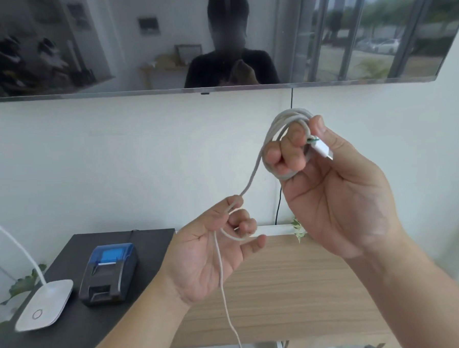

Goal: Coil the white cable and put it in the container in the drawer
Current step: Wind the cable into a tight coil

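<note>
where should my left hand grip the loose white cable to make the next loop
Grip the white cable on its straight run just below the coil on the right hand, coming from the left with the left hand. That stretch is free; the tail below hangs slack.

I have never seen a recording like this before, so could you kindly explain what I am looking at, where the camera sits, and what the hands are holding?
There is no machine here: a person works with two bare hands, and the single picture comes from a wide-angle camera worn on the head, looking forward and down.

The right hand holds several loops of the white cable wound around its fingers, with the white plug pinched at the thumb. The left hand guides the loose part of the cable, which runs through its fingers and hangs down out of the bottom of the picture.

Below are a dark counter carrying a white desk lamp and a small blue-lidded printer, and beside it a wooden top. On the wall hangs a dark screen, mirroring the room. The drawer and container cannot be made out.
</note>
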Demonstrator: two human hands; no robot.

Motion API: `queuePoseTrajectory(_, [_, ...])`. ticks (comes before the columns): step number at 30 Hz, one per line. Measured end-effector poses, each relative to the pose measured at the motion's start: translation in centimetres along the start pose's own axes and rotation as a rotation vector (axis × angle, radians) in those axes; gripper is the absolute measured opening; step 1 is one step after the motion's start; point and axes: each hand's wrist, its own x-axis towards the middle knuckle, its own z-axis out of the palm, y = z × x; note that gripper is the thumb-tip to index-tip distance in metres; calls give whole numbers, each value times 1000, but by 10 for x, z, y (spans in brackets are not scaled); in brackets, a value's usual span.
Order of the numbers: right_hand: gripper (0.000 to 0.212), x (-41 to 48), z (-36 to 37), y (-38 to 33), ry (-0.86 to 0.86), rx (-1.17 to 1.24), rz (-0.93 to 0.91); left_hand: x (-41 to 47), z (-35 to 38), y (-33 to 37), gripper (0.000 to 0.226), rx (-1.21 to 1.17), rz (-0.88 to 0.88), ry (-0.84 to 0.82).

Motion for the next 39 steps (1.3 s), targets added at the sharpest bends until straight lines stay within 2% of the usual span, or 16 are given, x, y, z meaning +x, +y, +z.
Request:
queuePoseTrajectory(2, [30, 3, 2, -2, 7, 9, -30, -1, 0, -11, 16, 184, -37, -3])
queuePoseTrajectory(7, [28, 15, 0, 0, 51, -49, -66, -8, 13, -32, 48, 1146, -7, 27])
queuePoseTrajectory(10, [28, 23, -10, 7, 77, -84, -116, -14, 21, -33, 47, 1585, 35, 90])
queuePoseTrajectory(12, [26, 28, -21, 11, 101, -257, -183, -17, 32, -32, 43, 1750, 116, 96])
queuePoseTrajectory(14, [25, 31, -34, 15, 127, -525, -220, -21, 40, -33, 43, 1783, 183, 87])
queuePoseTrajectory(16, [28, 29, -50, 18, 94, -761, -189, -25, 47, -29, 46, 1638, 176, 166])
queuePoseTrajectory(19, [36, 18, -75, 19, -88, -1133, -122, -30, 59, -15, 51, 1510, 134, 255])
queuePoseTrajectory(21, [36, 9, -86, 21, -219, -1404, -83, -31, 63, 1, 53, 1523, 189, 301])
queuePoseTrajectory(23, [29, 1, -88, 25, -255, -1518, -28, -29, 68, 22, 52, 1502, 301, 381])
queuePoseTrajectory(25, [20, -8, -86, 29, -267, -1464, 21, -25, 71, 39, 52, 1458, 357, 374])
queuePoseTrajectory(27, [23, -15, -81, 28, -332, -1390, 81, -20, 71, 51, 50, 1523, 329, 334])
queuePoseTrajectory(30, [24, -25, -80, 20, -381, -1200, 264, -10, 62, 68, 47, 1907, 312, 331])
queuePoseTrajectory(32, [24, -30, -77, 9, -265, -961, 300, -3, 52, 77, 50, 2187, 251, 369])
queuePoseTrajectory(35, [21, -29, -71, -14, -109, -681, 160, 2, 31, 74, 53, 2348, 125, 397])
queuePoseTrajectory(37, [15, -30, -65, -29, -103, -458, 126, 7, 19, 64, 58, 2305, 174, 402])
queuePoseTrajectory(39, [15, -35, -53, -38, -202, -200, 198, 12, 9, 53, 63, 2041, 270, 476])
